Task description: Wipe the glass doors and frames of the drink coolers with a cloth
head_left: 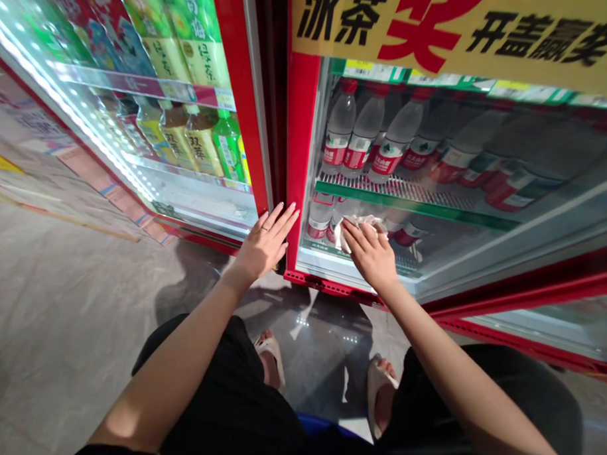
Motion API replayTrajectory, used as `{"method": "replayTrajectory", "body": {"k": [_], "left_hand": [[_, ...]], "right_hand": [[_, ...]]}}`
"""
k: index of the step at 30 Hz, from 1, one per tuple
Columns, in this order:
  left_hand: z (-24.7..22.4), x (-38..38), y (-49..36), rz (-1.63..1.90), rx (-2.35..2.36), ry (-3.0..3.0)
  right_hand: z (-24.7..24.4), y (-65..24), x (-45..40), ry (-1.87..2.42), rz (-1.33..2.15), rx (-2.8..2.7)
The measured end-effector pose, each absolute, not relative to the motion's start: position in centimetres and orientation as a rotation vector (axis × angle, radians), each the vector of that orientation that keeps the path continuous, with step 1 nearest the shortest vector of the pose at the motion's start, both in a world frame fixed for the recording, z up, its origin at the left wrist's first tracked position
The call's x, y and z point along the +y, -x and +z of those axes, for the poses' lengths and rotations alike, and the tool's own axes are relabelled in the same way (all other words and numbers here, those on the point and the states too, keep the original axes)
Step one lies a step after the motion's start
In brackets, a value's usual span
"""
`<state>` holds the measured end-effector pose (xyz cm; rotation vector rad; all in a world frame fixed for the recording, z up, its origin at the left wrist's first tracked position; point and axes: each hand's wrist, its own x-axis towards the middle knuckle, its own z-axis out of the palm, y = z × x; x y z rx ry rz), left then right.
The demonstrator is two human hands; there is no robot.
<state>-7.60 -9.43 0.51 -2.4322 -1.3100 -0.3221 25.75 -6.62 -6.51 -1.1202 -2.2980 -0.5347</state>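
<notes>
My right hand (371, 251) presses a crumpled white cloth or tissue (343, 237) flat against the glass door (462, 256) of a red-framed drinks fridge, near its lower part. Part of the white wad is hidden under the fingers. To the left, my left hand (266, 243) lies with fingers stretched out at the gap beside the red door frame (295, 187), its fingertips at the frame's edge. A ring is on one finger. Behind the glass, water bottles with red labels and caps (383, 157) stand on a wire shelf above the right hand.
Another fridge (239, 86) with green tea bottles and cartons is on the left. A yellow banner (459, 34) crosses the right fridge's upper glass. Below are a grey shiny floor (82, 299), my sandalled feet and a blue edge (326, 429) between my knees.
</notes>
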Motion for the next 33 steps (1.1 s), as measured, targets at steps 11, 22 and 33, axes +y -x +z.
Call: {"method": "replayTrajectory", "body": {"k": [11,22,33], "left_hand": [[1.4,-8.7,7.8,-0.269,-1.474,2.425],[1.8,-8.4,8.1,-0.379,-1.458,2.451],[2.1,-8.7,7.8,-0.314,-1.496,2.475]], "right_hand": [[-4.5,-21.7,-4.4,0.975,-0.579,-2.437],[-5.3,-19.5,-4.5,0.965,-0.614,-2.369],[-6.6,-18.0,-5.3,1.087,-0.530,-2.255]]}}
